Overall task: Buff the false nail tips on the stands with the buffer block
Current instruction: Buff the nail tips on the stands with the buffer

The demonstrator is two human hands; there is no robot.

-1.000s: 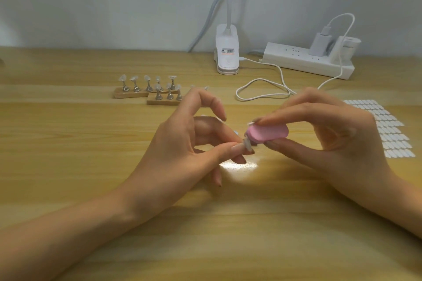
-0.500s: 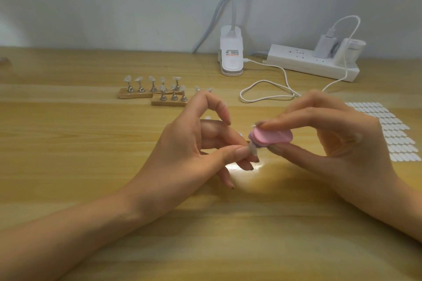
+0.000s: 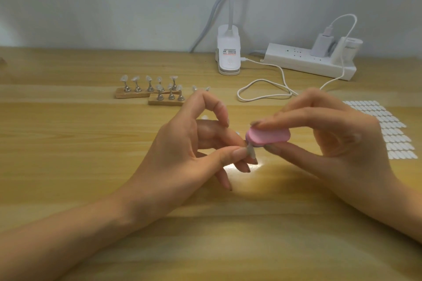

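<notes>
My left hand [image 3: 182,155] pinches a small stand with a false nail tip [image 3: 251,151] between thumb and fingers, just above the table. My right hand [image 3: 331,139] holds the pink buffer block [image 3: 268,136] between fingers and thumb, its left end resting on the nail tip. Two wooden bases with several metal stands carrying clear nail tips [image 3: 150,89] sit behind my left hand; two more tips [image 3: 201,88] peek above my left index finger.
A white clip lamp [image 3: 229,57] and a power strip with chargers [image 3: 310,61] stand at the back by the wall, with a looped white cable [image 3: 262,93] in front. A sheet of adhesive tabs [image 3: 388,130] lies at the right of the wooden table [image 3: 68,143].
Both hands stay together at the middle. The pink block has tilted and shifted slightly over the nail tip; the view has drifted a little.
</notes>
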